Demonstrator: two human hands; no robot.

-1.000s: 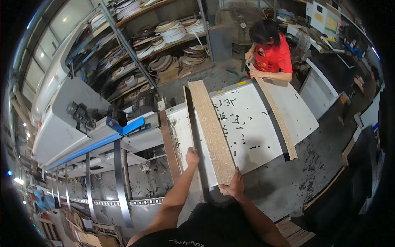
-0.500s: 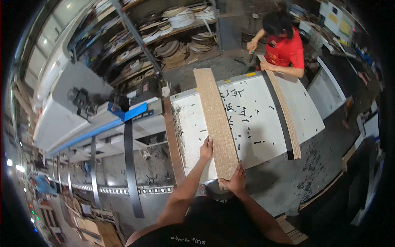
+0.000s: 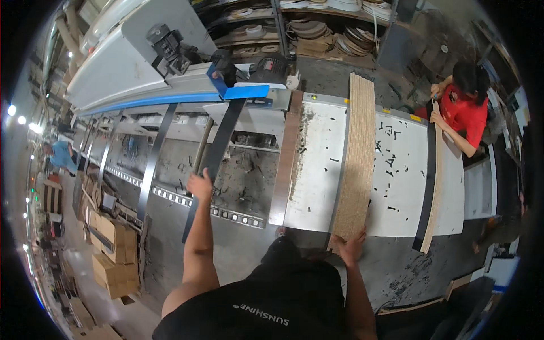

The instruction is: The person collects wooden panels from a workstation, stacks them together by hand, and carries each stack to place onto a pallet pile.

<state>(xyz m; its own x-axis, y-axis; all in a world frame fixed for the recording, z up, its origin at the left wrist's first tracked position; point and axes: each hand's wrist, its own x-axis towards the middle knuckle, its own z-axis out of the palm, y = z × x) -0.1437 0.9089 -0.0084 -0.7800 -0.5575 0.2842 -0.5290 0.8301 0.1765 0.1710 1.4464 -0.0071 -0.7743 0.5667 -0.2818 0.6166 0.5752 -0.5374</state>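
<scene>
My right hand (image 3: 350,247) grips the near end of a bundle of narrow particleboard strips (image 3: 358,150), its thumb on the left side and fingers on the right. The bundle lies lengthwise away from me across a white table (image 3: 317,175), its rough tan edges facing up. My left hand (image 3: 200,186) is stretched out to the left with its fingers apart, over a long dark flat bar (image 3: 222,148). Whether it touches the bar is hard to tell. A brown strip (image 3: 287,161) runs along the table's left edge.
At the right, a person in red (image 3: 464,113) bends over another strip bundle (image 3: 435,187) with a dark face. A machine with a blue guard (image 3: 246,92) stands at the left. Black scraps dot the table and floor. Cardboard boxes (image 3: 119,243) sit at lower left.
My left hand has let go of the strip bundle and moved left to the dark bar. My right hand stays at the bundle's near end. The view has turned left.
</scene>
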